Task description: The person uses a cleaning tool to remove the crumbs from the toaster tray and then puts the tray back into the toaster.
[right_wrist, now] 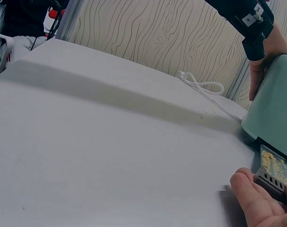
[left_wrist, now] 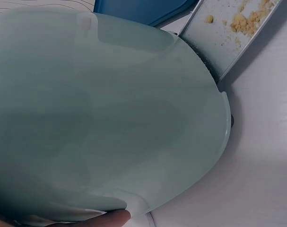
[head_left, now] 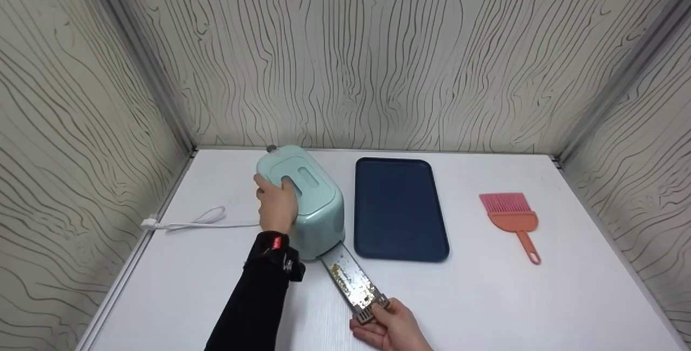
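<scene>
A mint-green toaster (head_left: 318,232) stands left of centre on the white table, its two slots facing up. My left hand (head_left: 278,205) grips its upper left side, the thumb at a slot and the other fingers down the outer wall. From the toaster's near end sticks out a metal crumb tray (head_left: 345,275), slanting toward me. Yellowish crumbs (left_wrist: 247,23) lie scattered along it in the left wrist view. My right hand (head_left: 397,324) pinches the tray's slotted grey end (right_wrist: 271,184), thumb on top and fingers beneath. The tray's far end is hidden inside the toaster.
A dark blue tray (head_left: 399,210) lies just right of the toaster. Farther right is an orange dustpan-shaped brush (head_left: 515,221) with pink bristles. The toaster's white cord (head_left: 210,225) runs left to a plug at the table edge. Patterned panels (head_left: 345,54) close off the back and sides.
</scene>
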A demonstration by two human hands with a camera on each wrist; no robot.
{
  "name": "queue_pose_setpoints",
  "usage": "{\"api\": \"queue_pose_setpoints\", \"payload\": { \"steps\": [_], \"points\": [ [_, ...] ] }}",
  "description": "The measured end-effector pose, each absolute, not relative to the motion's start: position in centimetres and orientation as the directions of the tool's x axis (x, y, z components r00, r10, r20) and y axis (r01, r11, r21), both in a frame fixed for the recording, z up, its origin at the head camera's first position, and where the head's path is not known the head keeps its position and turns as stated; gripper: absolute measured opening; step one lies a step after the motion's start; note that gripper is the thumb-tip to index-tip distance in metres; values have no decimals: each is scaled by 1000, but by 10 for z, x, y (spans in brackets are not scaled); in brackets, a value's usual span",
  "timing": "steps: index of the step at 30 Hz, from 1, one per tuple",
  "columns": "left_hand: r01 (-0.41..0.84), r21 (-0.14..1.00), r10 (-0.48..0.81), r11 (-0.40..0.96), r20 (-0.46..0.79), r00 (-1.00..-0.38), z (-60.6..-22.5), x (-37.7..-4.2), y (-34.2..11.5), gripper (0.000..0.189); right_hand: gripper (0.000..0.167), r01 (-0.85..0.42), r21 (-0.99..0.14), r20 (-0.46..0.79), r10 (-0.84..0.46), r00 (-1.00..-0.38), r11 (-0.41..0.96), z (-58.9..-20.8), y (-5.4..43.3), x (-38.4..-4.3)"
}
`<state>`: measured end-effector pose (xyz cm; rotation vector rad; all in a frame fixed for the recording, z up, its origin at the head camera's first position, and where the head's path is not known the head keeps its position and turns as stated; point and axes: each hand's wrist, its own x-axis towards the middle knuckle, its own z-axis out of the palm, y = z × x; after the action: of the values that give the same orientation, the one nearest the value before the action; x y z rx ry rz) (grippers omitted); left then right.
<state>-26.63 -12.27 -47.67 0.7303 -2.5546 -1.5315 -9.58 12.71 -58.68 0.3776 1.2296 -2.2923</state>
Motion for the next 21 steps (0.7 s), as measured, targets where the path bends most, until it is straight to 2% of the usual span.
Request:
{"api": "queue_pose_setpoints", "payload": {
  "steps": [13,21],
  "points": [
    [-373,842,-433,389,-190,-881,-475,-264,-122,78,24,528,-716,-434,-301,-849,-457,-585,143,-90],
    [-357,852,-441,382,-171,-881,-477,-264,-123,77,29,497,-708,-411,-280,-867,-502,-575,157,-94]
  ]
}}
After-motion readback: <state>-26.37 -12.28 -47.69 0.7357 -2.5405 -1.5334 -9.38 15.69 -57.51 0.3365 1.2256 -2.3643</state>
